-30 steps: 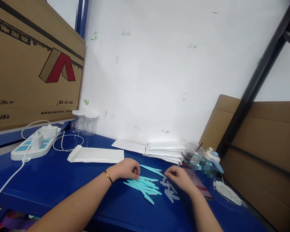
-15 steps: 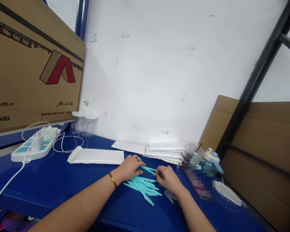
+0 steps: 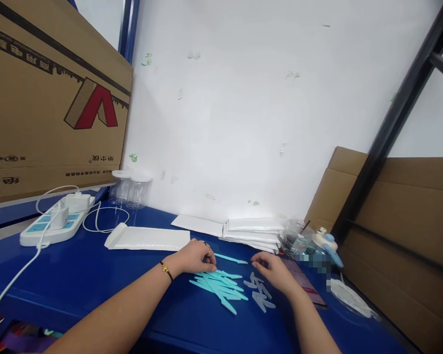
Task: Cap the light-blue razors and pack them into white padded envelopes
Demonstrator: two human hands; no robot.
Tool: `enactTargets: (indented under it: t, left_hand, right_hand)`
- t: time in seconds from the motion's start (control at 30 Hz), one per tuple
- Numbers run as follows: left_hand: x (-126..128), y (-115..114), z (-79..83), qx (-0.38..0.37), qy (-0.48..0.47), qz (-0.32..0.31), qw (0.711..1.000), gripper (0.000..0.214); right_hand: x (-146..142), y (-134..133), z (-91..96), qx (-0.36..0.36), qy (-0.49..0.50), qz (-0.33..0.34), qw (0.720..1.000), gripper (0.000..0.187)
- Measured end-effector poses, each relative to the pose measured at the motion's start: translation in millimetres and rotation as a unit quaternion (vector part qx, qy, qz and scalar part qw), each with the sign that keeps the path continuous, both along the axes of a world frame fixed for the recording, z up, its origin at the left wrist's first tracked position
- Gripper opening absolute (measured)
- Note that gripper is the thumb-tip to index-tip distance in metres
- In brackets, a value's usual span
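Observation:
My left hand is curled round one end of a slim turquoise stick, apparently an eyebrow razor, whose other end points right. Below that hand lies a loose pile of similar turquoise razors, crossing one another on the blue table. My right hand hovers just right of the held razor's tip, apart from it. Its fingers are loosely bent, with a small gap at the tips and nothing visible between them. Under it lie several small clear plastic pieces, perhaps caps.
White padded mailers are stacked against the wall, and another mailer lies at left. A power strip with cords and clear jars stand farther left. At right are a phone, a bottle and a white round lid.
My right hand has drawn away to the right from the razor, exposing its tip and the clear pieces below. My left hand has shifted slightly left, its fingers more curled.

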State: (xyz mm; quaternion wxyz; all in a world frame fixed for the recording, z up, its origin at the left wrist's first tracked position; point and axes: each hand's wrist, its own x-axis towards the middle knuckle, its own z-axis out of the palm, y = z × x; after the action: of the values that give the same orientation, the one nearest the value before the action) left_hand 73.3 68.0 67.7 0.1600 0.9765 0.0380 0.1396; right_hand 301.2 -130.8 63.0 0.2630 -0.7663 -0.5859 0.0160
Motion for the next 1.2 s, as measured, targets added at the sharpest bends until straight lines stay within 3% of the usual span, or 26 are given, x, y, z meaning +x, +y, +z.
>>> enactTargets:
  t: [0.2,0.43,0.57,0.67,0.83,1.0,1.1,1.2]
  left_hand:
    - [5.8,3.0,-9.2,0.023,-0.041,0.04,0.998,0.022]
    - [10.4,12.1,-15.5,0.063,-0.113,0.066,0.989,0.034]
    - [12.7,7.8,-12.3,0.097,-0.084,0.047,0.991,0.019]
    - [12.7,5.0,-7.0,0.103,-0.067,0.038,0.992,0.027]
    - [0.2,8.4,6.7,0.065,-0.053,0.048,0.995,0.03]
    - [-13.0,1.5,12.8,0.025,0.026,-0.012,0.999,0.025]
    - [-13.4,-11.6,10.6,0.014,0.05,-0.042,0.998,0.075]
    - [-8.4,-28.1,1.7,0.022,0.073,-0.076,0.994,0.111]
  right_hand:
    - [-13.4,35.2,-4.2,-0.087,-0.18,0.011,0.98,0.019]
    - [-34.9,51.4,-0.6,-0.078,-0.179,0.042,0.98,0.014]
    - [-50.2,46.0,9.1,-0.017,-0.12,0.101,0.988,0.013]
    - [-49.7,36.9,10.6,0.0,-0.084,0.113,0.99,0.013]
    - [-18.1,13.9,5.0,-0.018,-0.057,0.047,0.997,0.013]
    - [-1.2,-9.0,9.0,-0.02,-0.032,0.014,0.999,0.018]
    - [-8.3,-23.2,11.2,0.005,0.007,0.007,1.0,0.032]
    - [-22.2,-36.1,3.0,-0.051,0.019,-0.006,0.998,0.062]
